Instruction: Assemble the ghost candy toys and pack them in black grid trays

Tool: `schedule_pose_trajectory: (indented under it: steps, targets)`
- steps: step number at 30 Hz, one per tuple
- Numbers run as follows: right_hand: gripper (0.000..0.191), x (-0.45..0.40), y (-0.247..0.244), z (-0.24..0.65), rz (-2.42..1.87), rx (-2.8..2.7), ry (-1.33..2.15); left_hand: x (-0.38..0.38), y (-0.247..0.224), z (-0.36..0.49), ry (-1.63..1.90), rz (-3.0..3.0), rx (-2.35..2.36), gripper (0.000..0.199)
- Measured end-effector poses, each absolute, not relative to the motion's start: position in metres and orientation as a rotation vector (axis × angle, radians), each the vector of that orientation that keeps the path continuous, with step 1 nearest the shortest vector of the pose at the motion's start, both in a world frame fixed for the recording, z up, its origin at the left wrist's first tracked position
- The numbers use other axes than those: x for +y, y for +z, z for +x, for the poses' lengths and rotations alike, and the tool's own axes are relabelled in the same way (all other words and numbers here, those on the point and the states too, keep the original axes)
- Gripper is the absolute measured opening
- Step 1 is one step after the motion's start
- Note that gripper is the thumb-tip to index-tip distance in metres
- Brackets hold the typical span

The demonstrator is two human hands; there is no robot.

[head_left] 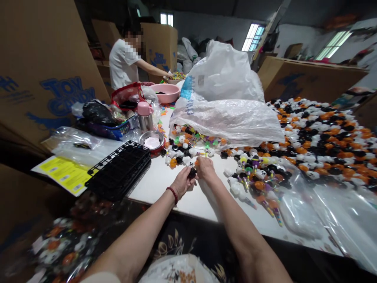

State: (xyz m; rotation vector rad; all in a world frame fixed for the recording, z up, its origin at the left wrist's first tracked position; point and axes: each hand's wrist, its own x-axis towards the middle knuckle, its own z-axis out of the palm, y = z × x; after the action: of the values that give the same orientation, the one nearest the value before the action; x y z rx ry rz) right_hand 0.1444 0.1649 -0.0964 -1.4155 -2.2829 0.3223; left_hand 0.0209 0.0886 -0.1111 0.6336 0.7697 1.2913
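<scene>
left hand (182,183): fingers pinched on black toy piece (192,172)
right hand (204,167): fingertips closed on same piece; piece sits between both

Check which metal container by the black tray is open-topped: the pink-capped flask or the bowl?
The steel bowl: uncovered, white contents showing. The flask behind it wears its pink cap.

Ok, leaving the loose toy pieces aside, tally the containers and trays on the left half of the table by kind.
Black plastic grid trays, stacked: count unclear, tallied as 1 stack
Pink round plastic basin: 1
Small round metal bowl with white contents: 1
Steel flask with pink lid: 1
Blue plastic basket: 1
Total: 5
</scene>
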Motion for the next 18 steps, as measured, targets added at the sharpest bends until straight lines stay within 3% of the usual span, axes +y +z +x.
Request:
schedule_pose_trajectory:
  steps: [8, 18]
  targets:
    - [0.050, 0.097, -0.087, 0.189, -1.270, -1.846, 0.761, 0.091, -0.113, 0.022, 1.208, 0.582, 0.763, 0.048]
    - [0.038, 0.089, -0.067, 0.193, -1.263, -2.190, 0.710, 0.084, -0.107, 0.023, 1.168, 0.685, 0.805, 0.043]
